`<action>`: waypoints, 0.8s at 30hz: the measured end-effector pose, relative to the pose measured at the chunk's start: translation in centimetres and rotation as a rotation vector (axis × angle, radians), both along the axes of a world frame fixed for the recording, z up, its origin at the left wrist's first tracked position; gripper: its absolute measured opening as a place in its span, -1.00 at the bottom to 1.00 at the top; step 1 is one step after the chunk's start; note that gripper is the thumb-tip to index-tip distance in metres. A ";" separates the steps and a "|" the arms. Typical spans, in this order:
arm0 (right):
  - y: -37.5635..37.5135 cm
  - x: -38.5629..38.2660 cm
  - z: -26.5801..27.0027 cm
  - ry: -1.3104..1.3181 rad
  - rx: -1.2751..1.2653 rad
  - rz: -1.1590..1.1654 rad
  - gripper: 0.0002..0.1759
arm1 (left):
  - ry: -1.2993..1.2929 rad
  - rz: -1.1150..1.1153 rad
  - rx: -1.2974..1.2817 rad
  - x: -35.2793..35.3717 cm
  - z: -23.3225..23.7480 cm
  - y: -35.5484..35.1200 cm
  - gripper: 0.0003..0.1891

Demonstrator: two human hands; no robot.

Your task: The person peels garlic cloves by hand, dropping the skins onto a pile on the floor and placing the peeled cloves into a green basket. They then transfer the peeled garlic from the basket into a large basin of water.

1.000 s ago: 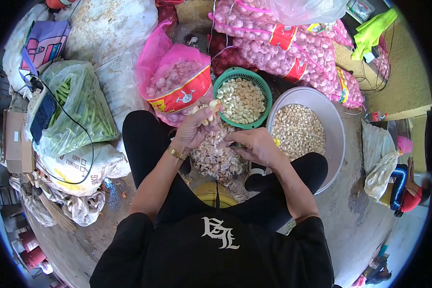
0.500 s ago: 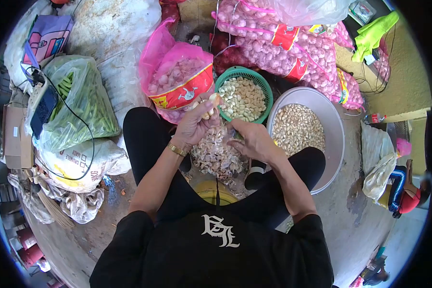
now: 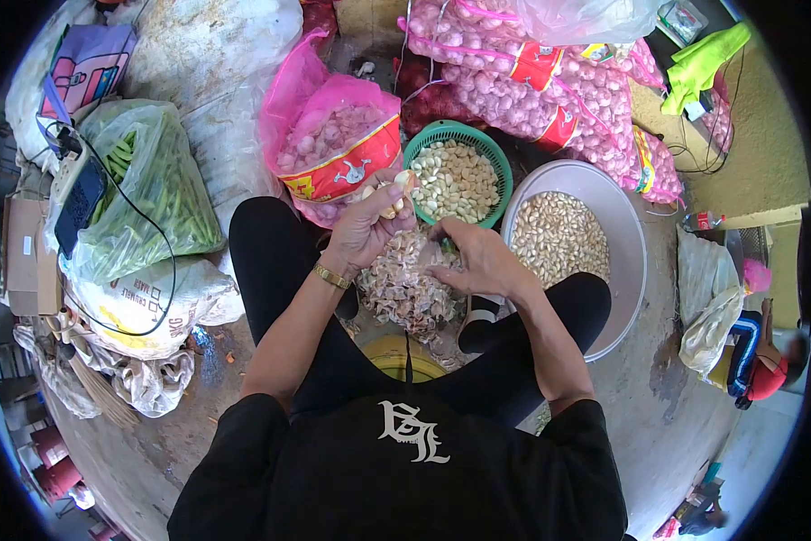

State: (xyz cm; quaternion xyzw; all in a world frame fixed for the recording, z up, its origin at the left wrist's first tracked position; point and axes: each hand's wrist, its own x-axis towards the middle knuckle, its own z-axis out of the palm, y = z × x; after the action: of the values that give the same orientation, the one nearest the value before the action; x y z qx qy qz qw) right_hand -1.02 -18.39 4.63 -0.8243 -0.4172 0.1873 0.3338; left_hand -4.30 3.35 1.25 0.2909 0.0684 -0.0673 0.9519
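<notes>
My left hand (image 3: 367, 233) is closed around several garlic cloves (image 3: 389, 211), which show between thumb and fingers. Just to its right, my right hand (image 3: 482, 261) is closed, thumb opposite the bent index finger. A small greyish thing shows at its fingertips, and I cannot tell what it is. Beneath both hands lies a heap of papery garlic skins (image 3: 405, 284). Beyond them, a green plastic basket (image 3: 506, 171) holds pale peeled cloves. A wide lilac basin (image 3: 633, 270) at my right knee holds many cloves in brownish skins.
An opened pink mesh bag (image 3: 302, 90) of garlic stands ahead to the left. Full garlic sacks (image 3: 595, 117) are stacked at the back right. At left are a clear bag of green beans (image 3: 175, 198) and a cable. A yellow tub (image 3: 392, 353) sits between my legs.
Both hands stay in nearly the same place. The right fingers have shifted slightly, and the left hand still holds the garlic cloves.
</notes>
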 end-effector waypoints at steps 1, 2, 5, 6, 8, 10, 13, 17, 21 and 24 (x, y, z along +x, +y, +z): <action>-0.1 0.0 -0.1 0.001 0.026 -0.015 -0.46 | 0.029 0.022 0.009 0.0 0.0 -0.1 -0.76; -0.2 -0.1 -0.2 0.005 0.025 -0.015 -0.46 | 0.033 0.021 0.008 -0.1 0.0 -0.1 -0.76; -0.4 0.0 -0.3 0.069 0.100 -0.014 -0.39 | 0.035 0.028 0.016 0.1 -0.4 0.2 -0.76; -0.4 0.0 -0.5 0.092 0.127 0.002 -0.43 | -0.015 -0.006 0.018 0.1 -0.7 0.5 -0.77; -0.3 0.0 -0.6 0.112 0.154 0.019 -0.47 | -0.068 -0.039 0.022 0.1 -1.1 0.7 -0.77; 0.0 0.0 -0.5 0.166 0.084 -0.022 -0.60 | 0.042 0.056 0.010 0.0 0.0 0.2 -0.76; 0.4 0.3 -1.0 0.187 0.051 -0.088 -0.69 | 0.055 0.053 0.011 0.0 0.3 0.2 -0.75; 0.7 0.3 -0.7 0.115 0.172 -0.106 -0.74 | 0.039 0.027 0.029 0.1 0.0 0.4 -0.75; 0.6 0.4 0.3 -0.028 0.004 -0.103 -0.70 | 0.016 0.029 0.014 0.1 -0.1 0.3 -0.76; 0.5 0.4 0.0 -0.081 -0.049 -0.106 -0.69 | 0.023 0.025 0.016 0.0 -0.2 0.3 -0.76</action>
State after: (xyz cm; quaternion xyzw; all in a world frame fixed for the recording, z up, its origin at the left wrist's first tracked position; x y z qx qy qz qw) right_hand -0.63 -17.93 4.67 -0.8600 -0.3816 0.1459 0.3056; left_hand -4.26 3.65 1.08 0.2966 0.0833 -0.0582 0.9496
